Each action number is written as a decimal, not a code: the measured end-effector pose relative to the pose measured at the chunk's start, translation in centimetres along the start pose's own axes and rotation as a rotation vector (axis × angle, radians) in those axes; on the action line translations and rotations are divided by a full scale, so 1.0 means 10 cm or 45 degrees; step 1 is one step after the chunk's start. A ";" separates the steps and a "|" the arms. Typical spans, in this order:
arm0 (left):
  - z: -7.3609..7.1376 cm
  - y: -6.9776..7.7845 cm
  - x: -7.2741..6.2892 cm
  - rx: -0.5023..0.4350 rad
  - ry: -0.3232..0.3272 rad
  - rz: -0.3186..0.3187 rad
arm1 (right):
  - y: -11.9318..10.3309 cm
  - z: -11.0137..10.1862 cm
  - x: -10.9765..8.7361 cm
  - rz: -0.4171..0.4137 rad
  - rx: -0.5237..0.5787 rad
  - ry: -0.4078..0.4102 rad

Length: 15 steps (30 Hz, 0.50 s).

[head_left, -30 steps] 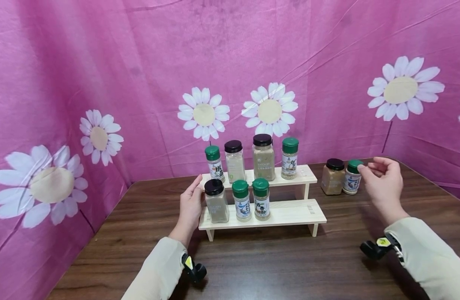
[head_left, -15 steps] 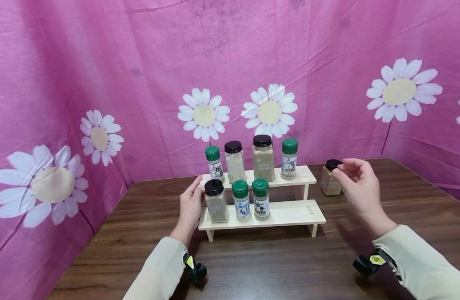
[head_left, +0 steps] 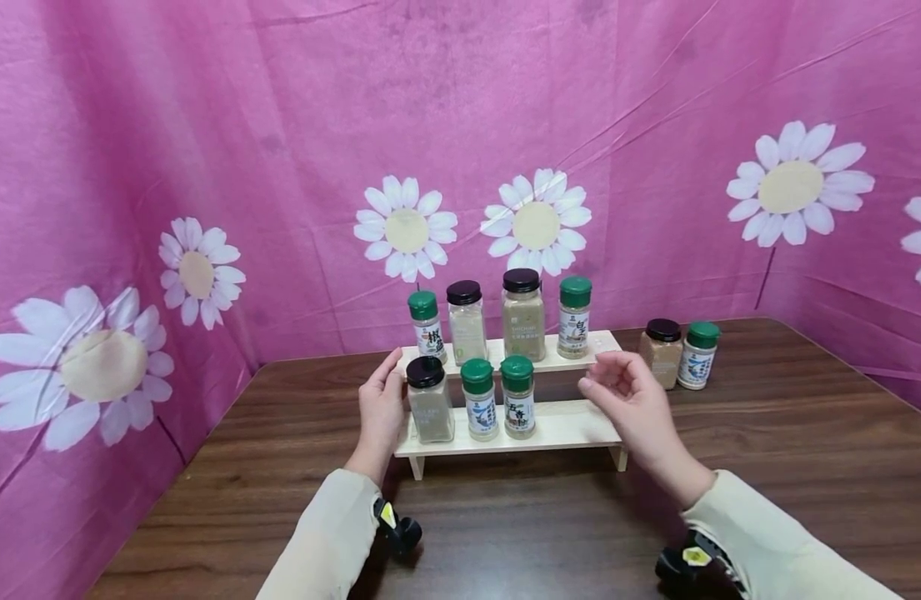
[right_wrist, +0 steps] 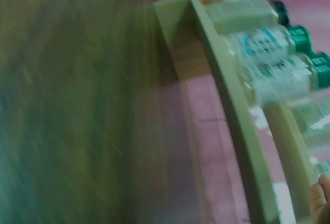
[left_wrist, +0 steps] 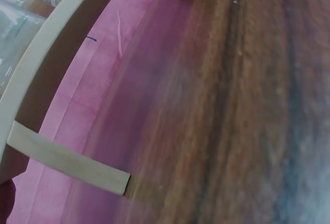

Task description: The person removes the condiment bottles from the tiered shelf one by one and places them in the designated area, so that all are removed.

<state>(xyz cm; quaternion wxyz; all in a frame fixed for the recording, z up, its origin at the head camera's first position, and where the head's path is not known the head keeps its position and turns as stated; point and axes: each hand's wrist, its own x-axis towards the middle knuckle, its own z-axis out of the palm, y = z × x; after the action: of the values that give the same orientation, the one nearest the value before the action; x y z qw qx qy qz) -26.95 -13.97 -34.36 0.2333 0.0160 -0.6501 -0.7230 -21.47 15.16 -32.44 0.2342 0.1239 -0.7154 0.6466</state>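
A two-step wooden rack [head_left: 568,421] stands mid-table. My left hand [head_left: 381,412] rests against its left end with fingers extended, beside a black-lidded spice jar [head_left: 432,412] on the lower step. Also on that step are two green-capped shakers, one with a blue-and-white label [head_left: 482,410] and one with dark lettering [head_left: 519,408]. My right hand [head_left: 636,404] hovers by the rack's right end, fingers loosely bent, holding nothing. In the right wrist view its fingertips [right_wrist: 320,195] show at the lower right corner, blurred.
The upper step carries two green-capped shakers [head_left: 428,333] [head_left: 573,330] and two black-lidded jars [head_left: 469,332] [head_left: 523,325]. On the table to the right stand a brown-filled black-lidded jar [head_left: 661,362] and a green-capped shaker [head_left: 697,365]. A pink flowered cloth [head_left: 295,125] hangs behind.
My right hand has moved left from beside the green-capped shaker on the table, past the brown-filled jar, to the rack's right end. The jars and my left hand have stayed in place.
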 end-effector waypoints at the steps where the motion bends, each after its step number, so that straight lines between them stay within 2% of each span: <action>1: 0.00 0.00 0.00 -0.004 0.000 -0.008 | 0.01 0.04 -0.02 0.020 0.001 -0.022; 6: 0.00 -0.04 0.00 -0.046 -0.004 -0.061 | 0.08 0.22 -0.09 0.080 0.006 -0.105; 11: -0.02 -0.07 0.03 -0.093 0.015 -0.061 | 0.07 0.38 -0.11 0.108 -0.016 -0.196; 15: 0.00 -0.06 0.03 -0.135 0.015 -0.037 | 0.07 0.44 -0.09 0.133 -0.057 -0.228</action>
<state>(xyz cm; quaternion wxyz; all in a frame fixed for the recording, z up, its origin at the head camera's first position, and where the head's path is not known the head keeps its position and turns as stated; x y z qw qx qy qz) -27.41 -14.09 -34.79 0.2271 0.0173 -0.6090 -0.7597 -21.76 10.77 -33.71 0.1383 0.1384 -0.7532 0.6280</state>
